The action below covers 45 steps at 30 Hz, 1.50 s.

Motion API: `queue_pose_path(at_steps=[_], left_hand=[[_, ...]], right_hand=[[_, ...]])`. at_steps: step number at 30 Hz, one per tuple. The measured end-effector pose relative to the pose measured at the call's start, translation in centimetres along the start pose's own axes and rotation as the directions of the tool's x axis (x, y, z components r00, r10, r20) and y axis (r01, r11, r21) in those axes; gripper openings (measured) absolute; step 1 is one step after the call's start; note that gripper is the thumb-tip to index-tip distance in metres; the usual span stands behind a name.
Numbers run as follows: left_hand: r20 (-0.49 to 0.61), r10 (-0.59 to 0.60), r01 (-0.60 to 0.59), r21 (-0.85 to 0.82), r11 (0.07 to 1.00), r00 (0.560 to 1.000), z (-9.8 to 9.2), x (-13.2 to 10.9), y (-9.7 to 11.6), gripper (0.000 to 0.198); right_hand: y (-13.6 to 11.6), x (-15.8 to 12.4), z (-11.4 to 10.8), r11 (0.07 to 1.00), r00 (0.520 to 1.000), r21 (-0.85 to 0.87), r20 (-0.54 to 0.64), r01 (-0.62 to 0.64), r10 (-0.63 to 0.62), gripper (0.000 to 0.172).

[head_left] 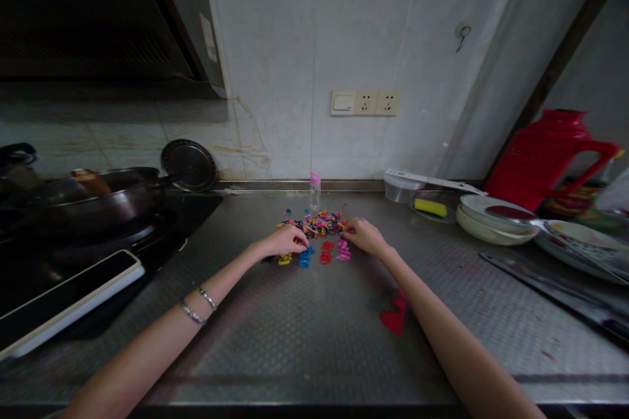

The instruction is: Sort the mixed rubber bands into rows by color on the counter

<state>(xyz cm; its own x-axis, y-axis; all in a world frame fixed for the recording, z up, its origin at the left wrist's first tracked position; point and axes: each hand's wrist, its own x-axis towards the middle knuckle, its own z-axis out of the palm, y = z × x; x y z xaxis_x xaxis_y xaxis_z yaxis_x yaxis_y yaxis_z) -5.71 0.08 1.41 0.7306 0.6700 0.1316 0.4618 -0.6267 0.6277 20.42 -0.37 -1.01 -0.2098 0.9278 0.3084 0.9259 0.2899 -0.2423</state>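
Note:
A mixed pile of small, bright, looped plastic pieces (319, 225), perhaps little hair bands or clips, lies on the metal counter. In front of it are colour groups: black pieces (268, 260), yellow pieces (285, 259), blue pieces (305, 259), red pieces (327, 253) and pink pieces (343, 251). My left hand (289, 239) has its fingers pinched together at the top of the blue group; what is between the fingertips is too small to tell. At the pile's right edge, just above the pink group, my right hand (361, 236) is closed in a pinch, its fingertips' contents hidden.
Behind the pile stands a small clear bottle with a pink cap (315, 191). A red heart-shaped piece (394, 315) lies near my right forearm. Leftward are a pan (98, 200) on the stove and a white-edged slab (73, 301); rightward, a yellow sponge (430, 208), bowls (494, 226) and a red flask (540, 157).

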Motion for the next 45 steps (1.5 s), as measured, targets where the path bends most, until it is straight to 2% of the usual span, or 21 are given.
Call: queue_pose_path(at_steps=[5, 10, 13, 16, 18, 20, 25, 32, 37, 40, 45], left_hand=[[-0.065, -0.015, 0.015, 0.000, 1.000, 0.998, -0.8, -0.1, -0.6, 0.020], [-0.208, -0.107, 0.095, -0.069, 0.993, 0.972, -2.5, -0.8, -2.9, 0.029], [-0.336, -0.216, 0.185, -0.122, 0.975, 0.917, -3.5, -1.7, -5.0, 0.036], [-0.445, -0.368, 0.272, -0.267, 0.925, 0.816, -4.0, -2.5, -7.0, 0.043], [-0.452, -0.469, 0.287, -0.413, 0.864, 0.759, -4.1, -3.0, -8.1, 0.045], [-0.440, -0.525, 0.259, -0.533, 0.806, 0.728, -4.1, -3.3, -8.9, 0.044], [-0.451, -0.539, 0.177, -0.628, 0.758, 0.711, -4.2, -3.4, -9.7, 0.045], [-0.459, -0.555, 0.238, -0.581, 0.778, 0.694, -3.7, -3.1, -9.0, 0.046], [-0.493, -0.560, 0.271, -0.539, 0.797, 0.666, -3.5, -3.0, -8.3, 0.046], [-0.511, -0.539, 0.269, -0.510, 0.817, 0.669, -3.5, -3.0, -8.4, 0.046], [-0.542, -0.495, 0.251, -0.462, 0.850, 0.679, -3.4, -2.9, -9.4, 0.047]], right_hand=[[-1.1, -0.2, -0.2, 0.995, 0.994, 0.005, 0.039, -0.099, 0.098, 0.020], [-1.8, 0.0, -0.4, 0.986, 0.983, 0.045, 0.102, -0.158, 0.152, 0.013], [-2.0, 0.1, -0.2, 0.985, 0.983, 0.075, 0.112, -0.157, 0.148, 0.015], [-1.9, 0.2, 0.0, 0.987, 0.988, 0.113, 0.112, -0.115, 0.103, 0.018], [-1.8, 0.3, 0.2, 0.987, 0.991, 0.129, 0.103, -0.093, 0.079, 0.020], [-1.5, 0.4, 0.5, 0.987, 0.994, 0.138, 0.089, -0.078, 0.066, 0.021], [-0.6, 0.5, 0.9, 0.982, 0.999, 0.179, 0.025, -0.051, 0.048, 0.023], [0.5, 1.1, 1.0, 0.950, 0.995, 0.312, -0.089, -0.013, 0.043, 0.020], [-2.1, 2.1, 0.2, 0.919, 0.991, 0.392, -0.137, 0.043, 0.011, 0.022], [-5.0, 2.8, -0.2, 0.909, 0.990, 0.399, -0.118, 0.125, -0.084, 0.020], [-10.6, 3.8, 0.1, 0.919, 0.971, 0.315, -0.058, 0.237, -0.230, 0.022]])
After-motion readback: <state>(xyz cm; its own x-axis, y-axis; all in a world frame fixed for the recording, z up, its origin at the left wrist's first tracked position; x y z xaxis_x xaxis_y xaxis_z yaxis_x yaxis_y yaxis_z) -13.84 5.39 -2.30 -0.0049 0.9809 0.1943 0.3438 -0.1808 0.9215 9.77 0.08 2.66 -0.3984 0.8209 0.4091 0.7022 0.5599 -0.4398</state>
